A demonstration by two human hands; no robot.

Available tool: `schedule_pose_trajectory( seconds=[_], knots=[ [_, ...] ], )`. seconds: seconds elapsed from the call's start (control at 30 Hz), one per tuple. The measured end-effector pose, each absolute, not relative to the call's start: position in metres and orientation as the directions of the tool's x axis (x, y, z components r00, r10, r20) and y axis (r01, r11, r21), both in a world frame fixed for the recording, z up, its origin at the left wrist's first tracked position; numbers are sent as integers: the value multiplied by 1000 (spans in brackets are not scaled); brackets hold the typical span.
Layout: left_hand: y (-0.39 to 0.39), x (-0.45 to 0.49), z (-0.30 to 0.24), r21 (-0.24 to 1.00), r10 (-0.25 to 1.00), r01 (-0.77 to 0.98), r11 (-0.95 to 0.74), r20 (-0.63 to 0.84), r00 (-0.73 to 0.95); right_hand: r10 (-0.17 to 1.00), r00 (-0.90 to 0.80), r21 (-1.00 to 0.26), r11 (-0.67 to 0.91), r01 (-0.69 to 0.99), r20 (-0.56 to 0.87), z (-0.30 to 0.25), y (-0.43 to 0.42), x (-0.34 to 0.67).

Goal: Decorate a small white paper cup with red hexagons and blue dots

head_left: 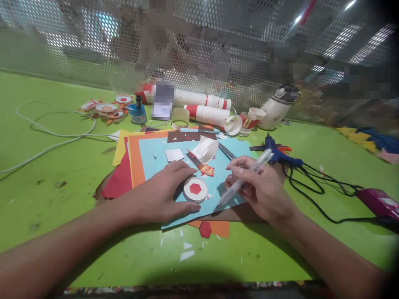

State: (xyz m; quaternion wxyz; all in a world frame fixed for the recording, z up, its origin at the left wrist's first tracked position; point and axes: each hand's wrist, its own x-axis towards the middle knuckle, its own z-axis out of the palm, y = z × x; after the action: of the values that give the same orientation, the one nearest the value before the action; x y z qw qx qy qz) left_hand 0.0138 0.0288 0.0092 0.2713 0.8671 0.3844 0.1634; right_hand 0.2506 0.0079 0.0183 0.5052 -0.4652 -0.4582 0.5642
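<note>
My right hand (260, 187) grips a pen (246, 178) with a clear whitish barrel, its tip pointing down and left toward the light blue paper (156, 153). On that paper lies a round white paper-cup base (187, 195) with a red hexagon (195, 189) on its middle. My left hand (171, 189) rests around its left side, thumb and fingers spread apart; whether they touch it I cannot tell. Just beyond are a cut white cup piece (207, 151), a red-and-gold printed scrap (206, 169) and a white paper square (175, 155).
Behind stand stacked paper cups (208, 114), a blue bottle (137, 113), a phone (162, 99), a flask (277, 108) and finished paper discs (106, 108). To the right lies a blue glue gun (277, 153) with black cables. A red hexagon piece (205, 229) lies near the front.
</note>
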Motion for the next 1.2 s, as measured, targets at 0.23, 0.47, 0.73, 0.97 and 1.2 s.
schedule_pose_trajectory(
  seconds=[0.23, 0.47, 0.73, 0.97, 1.2],
  knots=[
    [28, 19, 4, 586, 760, 567, -578, 134, 636, 973, -225, -996, 45, -71, 60, 9, -1, 255],
    [27, 17, 5, 577, 722, 536, -616, 142, 677, 981, -175, -990, 101, 99, 82, 7, -3, 256],
    [23, 14, 6, 541, 702, 541, -644, 137, 699, 982, -182, -963, 101, 252, 55, 9, -19, 241],
    [26, 15, 3, 530, 672, 516, -673, 144, 727, 973, -229, -903, 95, 419, -4, 8, -22, 241],
    [25, 16, 4, 527, 674, 521, -672, 144, 724, 981, -192, -877, 88, 473, -6, 13, -24, 232]
  ],
)
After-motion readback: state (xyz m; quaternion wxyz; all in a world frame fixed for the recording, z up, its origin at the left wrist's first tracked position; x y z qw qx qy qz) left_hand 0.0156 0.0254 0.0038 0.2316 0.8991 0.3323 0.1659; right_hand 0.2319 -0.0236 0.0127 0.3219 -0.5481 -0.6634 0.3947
